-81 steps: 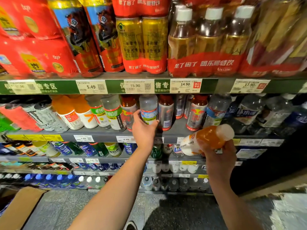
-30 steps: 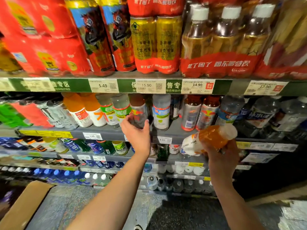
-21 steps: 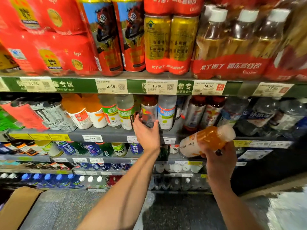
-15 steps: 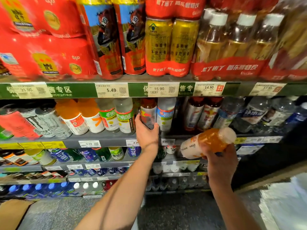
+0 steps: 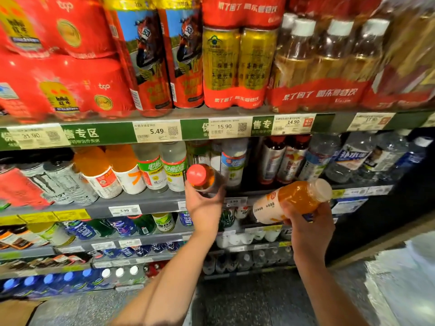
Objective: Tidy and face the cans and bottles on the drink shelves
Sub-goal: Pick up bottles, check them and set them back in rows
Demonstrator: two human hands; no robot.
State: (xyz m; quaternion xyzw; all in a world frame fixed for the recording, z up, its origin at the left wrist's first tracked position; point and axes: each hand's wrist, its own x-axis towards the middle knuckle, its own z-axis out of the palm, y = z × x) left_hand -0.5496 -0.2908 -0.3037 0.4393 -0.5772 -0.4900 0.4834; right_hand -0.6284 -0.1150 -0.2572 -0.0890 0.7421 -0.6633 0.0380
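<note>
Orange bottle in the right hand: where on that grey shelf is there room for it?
A dark gap opens between the white blue-labelled bottle and the red-capped silver bottles, above the orange white-capped bottle. Leftward it is crowded: green-labelled clear bottles stand packed, and the left hand holds a red-capped amber bottle there.

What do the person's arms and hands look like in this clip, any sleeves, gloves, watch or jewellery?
Both forearms are bare up to the bottom frame edge, so no sleeve shows. The left hand and right hand wear no gloves. No watch, bracelet or wristband is visible on either wrist, and no ring can be made out on the fingers in view. No markings or tattoos show on the arms.
</note>
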